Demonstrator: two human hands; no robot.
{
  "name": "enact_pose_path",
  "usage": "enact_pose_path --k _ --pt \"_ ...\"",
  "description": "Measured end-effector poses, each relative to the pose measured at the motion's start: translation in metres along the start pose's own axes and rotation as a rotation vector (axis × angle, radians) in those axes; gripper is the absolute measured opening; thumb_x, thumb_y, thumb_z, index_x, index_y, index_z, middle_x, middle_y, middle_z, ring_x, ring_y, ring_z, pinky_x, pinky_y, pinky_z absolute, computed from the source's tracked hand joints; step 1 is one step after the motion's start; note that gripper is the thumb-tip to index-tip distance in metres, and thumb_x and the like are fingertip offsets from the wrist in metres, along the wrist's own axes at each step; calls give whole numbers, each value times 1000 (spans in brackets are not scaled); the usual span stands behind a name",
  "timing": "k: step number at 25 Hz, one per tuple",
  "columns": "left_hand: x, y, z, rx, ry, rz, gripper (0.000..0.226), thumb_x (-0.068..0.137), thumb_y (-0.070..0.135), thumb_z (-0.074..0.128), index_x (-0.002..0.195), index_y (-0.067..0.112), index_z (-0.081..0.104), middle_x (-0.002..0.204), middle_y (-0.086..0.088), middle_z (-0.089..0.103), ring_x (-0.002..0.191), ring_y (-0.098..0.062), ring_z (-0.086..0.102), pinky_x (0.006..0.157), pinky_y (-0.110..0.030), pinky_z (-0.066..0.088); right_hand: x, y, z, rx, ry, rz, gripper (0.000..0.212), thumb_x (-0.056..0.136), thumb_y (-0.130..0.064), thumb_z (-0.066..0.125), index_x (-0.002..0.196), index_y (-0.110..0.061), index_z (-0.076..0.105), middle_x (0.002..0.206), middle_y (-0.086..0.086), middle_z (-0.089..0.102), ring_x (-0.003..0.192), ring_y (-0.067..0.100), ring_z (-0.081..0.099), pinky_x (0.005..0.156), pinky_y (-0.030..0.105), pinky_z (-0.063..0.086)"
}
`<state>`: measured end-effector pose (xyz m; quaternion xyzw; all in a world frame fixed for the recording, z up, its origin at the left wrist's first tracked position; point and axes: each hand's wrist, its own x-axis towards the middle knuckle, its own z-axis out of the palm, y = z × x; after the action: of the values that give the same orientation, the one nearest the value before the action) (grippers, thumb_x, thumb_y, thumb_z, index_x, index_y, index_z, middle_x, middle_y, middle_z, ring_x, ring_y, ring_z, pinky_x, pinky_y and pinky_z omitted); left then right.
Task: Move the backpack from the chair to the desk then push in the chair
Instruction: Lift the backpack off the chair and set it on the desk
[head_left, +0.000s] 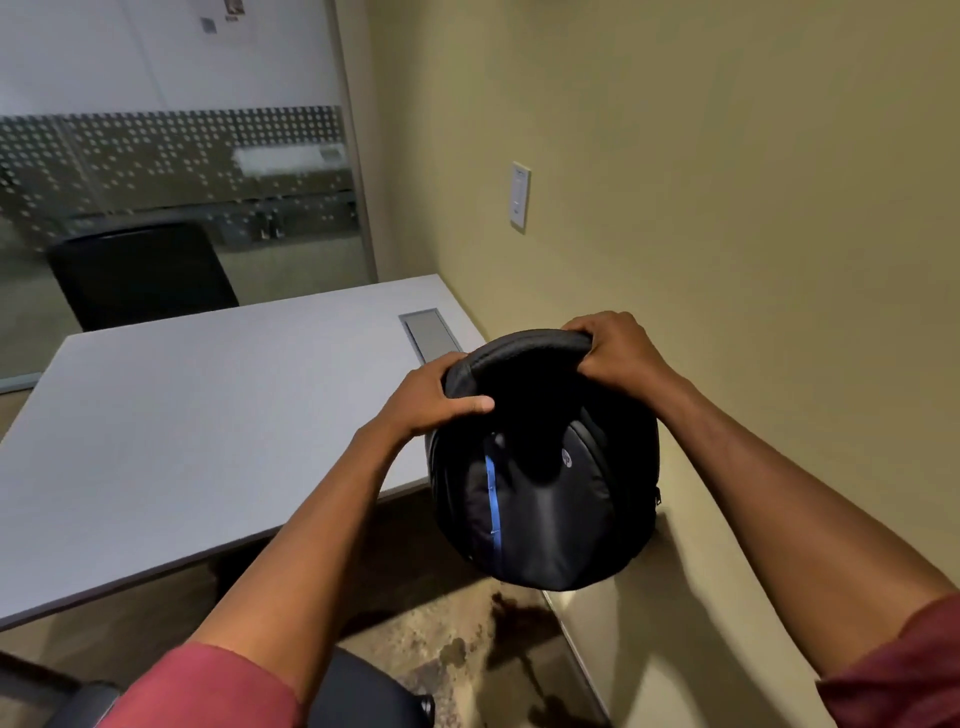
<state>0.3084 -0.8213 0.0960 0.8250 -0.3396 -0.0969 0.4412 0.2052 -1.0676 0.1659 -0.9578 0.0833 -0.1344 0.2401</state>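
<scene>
The soft, seemingly light black backpack (545, 499) is held aloft beside the desk (208, 415) corner, its padded top clamped by the left hand (436, 397) and the right hand (615, 348).

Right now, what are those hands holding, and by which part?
Both the left hand and right hand grip the black backpack by its top edge.
</scene>
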Motion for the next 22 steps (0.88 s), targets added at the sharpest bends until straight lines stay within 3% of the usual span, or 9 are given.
enact_pose_path --k 3,6,9,14,16,19,22 --pt "20 -24 -18 -41 19 -39 57 69 57 80 117 31 66 110 9 72 99 -9 68 86 -32 57 52 -2 4 27 -16 -33 38 68 1 60 93 -22 77 85 0 75 81 21 69 77 42 59" --pt "50 -34 -29 -94 239 -44 30 67 46 77 90 28 68 84 8 70 78 -8 66 70 -28 54 112 -8 15 70 -25 -100 39 67 2 59 93 -21 77 85 -1 75 81 20 69 78 41 59" --pt "89 -34 -37 -156 431 -70 19 68 35 73 81 25 65 74 7 66 69 -9 61 64 -25 52 176 -10 25 113 5 -140 44 67 4 56 97 -20 76 91 2 75 85 22 69 79 40 58" --pt "160 -38 -38 -147 746 -134 27 73 23 67 74 5 46 63 -6 48 55 -9 35 51 -23 33 270 -7 52 59 83 -112 45 75 -1 59 116 -17 67 108 8 71 99 30 66 83 37 54" --pt "186 -42 -33 -185 900 -183 27 75 20 66 70 12 42 59 3 42 53 -9 32 47 -20 29 303 -10 63 132 96 -33 42 80 -6 58 120 -14 64 114 9 69 104 30 64 86 34 51" --pt "220 -51 -18 -239 1028 -239 27 80 19 66 70 24 42 59 8 47 54 -7 40 46 -17 34 339 -20 81 335 98 65 29 88 -15 54 114 -14 66 107 8 69 95 25 64 84 36 54" --pt "247 -60 6 -295 1058 -261 15 84 23 68 84 29 55 69 13 58 61 -4 52 56 -27 47 363 -23 94 630 -67 104 30 94 -37 57 102 -10 65 87 4 64 75 19 61 69 34 57"
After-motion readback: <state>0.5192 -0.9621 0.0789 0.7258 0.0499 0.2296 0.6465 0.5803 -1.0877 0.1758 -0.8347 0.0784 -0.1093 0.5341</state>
